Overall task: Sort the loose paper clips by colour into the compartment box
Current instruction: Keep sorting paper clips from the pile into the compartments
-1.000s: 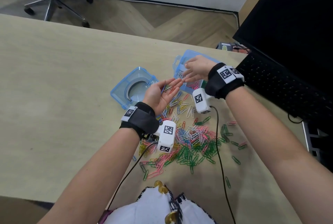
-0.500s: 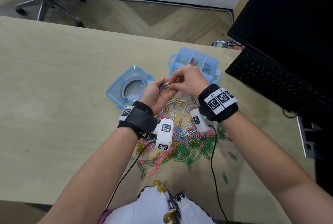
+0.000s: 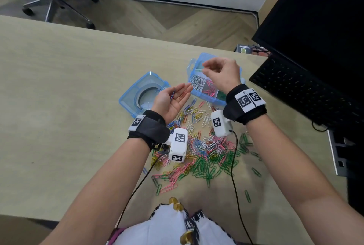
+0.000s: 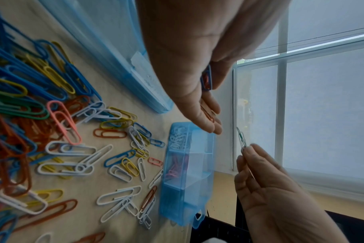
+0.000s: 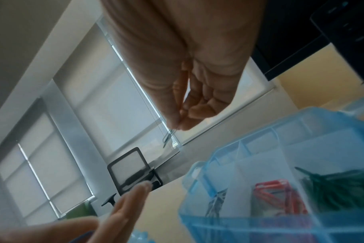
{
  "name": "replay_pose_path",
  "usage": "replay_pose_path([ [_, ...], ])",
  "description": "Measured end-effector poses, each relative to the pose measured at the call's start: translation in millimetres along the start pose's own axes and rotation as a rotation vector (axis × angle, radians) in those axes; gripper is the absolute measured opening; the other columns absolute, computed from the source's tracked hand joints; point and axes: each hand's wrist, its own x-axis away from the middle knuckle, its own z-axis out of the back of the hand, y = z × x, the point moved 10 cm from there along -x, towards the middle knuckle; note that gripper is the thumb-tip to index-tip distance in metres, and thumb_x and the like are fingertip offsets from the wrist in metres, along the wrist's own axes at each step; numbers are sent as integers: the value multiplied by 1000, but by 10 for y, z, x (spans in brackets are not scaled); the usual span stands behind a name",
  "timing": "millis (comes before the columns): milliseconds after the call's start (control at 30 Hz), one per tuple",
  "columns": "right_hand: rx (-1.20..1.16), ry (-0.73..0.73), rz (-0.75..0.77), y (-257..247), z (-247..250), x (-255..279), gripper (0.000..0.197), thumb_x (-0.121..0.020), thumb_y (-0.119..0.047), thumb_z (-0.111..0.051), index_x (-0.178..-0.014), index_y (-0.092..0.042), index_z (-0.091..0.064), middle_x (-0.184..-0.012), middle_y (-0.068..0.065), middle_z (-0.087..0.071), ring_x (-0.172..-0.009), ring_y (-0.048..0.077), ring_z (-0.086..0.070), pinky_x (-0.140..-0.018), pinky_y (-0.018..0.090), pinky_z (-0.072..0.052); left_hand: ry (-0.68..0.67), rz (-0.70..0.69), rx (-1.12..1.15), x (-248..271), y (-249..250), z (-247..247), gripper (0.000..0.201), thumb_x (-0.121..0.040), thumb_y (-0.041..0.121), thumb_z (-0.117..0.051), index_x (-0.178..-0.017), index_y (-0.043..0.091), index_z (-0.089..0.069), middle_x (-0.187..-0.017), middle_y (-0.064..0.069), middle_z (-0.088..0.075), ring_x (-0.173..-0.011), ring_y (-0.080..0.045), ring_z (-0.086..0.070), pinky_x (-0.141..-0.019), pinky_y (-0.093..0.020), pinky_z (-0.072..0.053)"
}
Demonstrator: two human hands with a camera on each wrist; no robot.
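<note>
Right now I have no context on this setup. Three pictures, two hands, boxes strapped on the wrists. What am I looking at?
No robot here: a person sorts paper clips with bare hands and wears three cameras. The wide picture comes from a head camera looking down at the desk. The other two come from the white boxes strapped to each wrist, looking along the hand.

On the desk lie a heap of loose paper clips, the blue compartment box with white, pink and green clips already sorted, and its lid to the left. A keyboard sits at right.

The left hand is palm up, with a blue and a reddish clip lying in it. The right hand is raised over the box and its fingers pinch one green clip.
</note>
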Motion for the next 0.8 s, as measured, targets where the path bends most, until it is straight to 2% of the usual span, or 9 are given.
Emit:
replay_pose_path([
  [67,43,67,-9,22,96,-54,10,-81,-7,-71,-88,-14,-72,-80,-2,-69,-70,5,-61,-75,14,-51,11,0,10,-5,6,25,31,-102,10,-30,-100,-4,-57,-90,-19,-72,-81,-26,-72,-79,-32,-56],
  [167,143,-28,-34,69,26,-78,13,-83,-7,-69,-95,-9,-72,-87,3,-72,-76,7,-64,-76,9,-50,15,3,3,-7,0,18,30,-102,10,-31,-100,-4,-57,-90,-19,-72,-91,-25,-70,-78,-32,-56],
  [333,189,-91,-50,112,-27,-50,13,-81,-5,-69,-95,-6,-71,-89,9,-73,-84,14,-69,-88,26,-54,-4,15,-39,-11,-22,-36,26,-101,8,-34,-102,-3,-57,-93,-18,-72,-101,-27,-67,-81,-31,-55],
  [467,143,-107,-7,51,-56,27,10,-80,-7,-71,-90,-9,-73,-86,6,-72,-73,10,-64,-81,24,-54,-15,12,-86,-10,-23,-52,22,-99,9,-38,-109,-2,-55,-100,-19,-69,-109,-29,-63,-85,-31,-53],
  [600,254,-153,7,56,-127,84,10,-85,-10,-68,-93,-11,-74,-82,-2,-68,-63,-2,-56,-73,15,-47,-17,15,-93,7,-32,-57,23,-100,9,-36,-109,-2,-54,-109,-19,-65,-119,-30,-57,-90,-31,-52],
  [667,371,-189,-5,89,-208,49,13,-86,-10,-65,-96,-12,-75,-88,-2,-69,-73,3,-59,-76,12,-43,-12,18,-85,9,-37,-51,24,-100,9,-35,-108,-2,-54,-109,-19,-65,-119,-30,-57,-94,-33,-52],
  [700,430,-212,-10,98,-270,16,15,-87,-10,-64,-98,-13,-75,-94,-2,-70,-83,7,-62,-82,13,-43,-8,19,-83,6,-39,-45,24,-100,9,-34,-108,-3,-55,-109,-19,-65,-119,-30,-57,-94,-33,-52],
  [767,532,-261,-18,121,-426,-86,18,-88,-11,-62,-102,-15,-74,-105,1,-70,-103,16,-62,-98,24,-43,12,24,-78,-7,-39,-16,25,-101,8,-33,-107,-2,-55,-108,-19,-66,-119,-30,-57,-90,-32,-54],
  [800,583,-282,-28,134,-501,-135,19,-88,-13,-63,-104,-17,-73,-108,3,-69,-106,19,-62,-100,29,-44,25,26,-76,-13,-37,4,26,-101,8,-33,-106,-2,-55,-108,-18,-66,-119,-30,-58,-88,-31,-54],
])
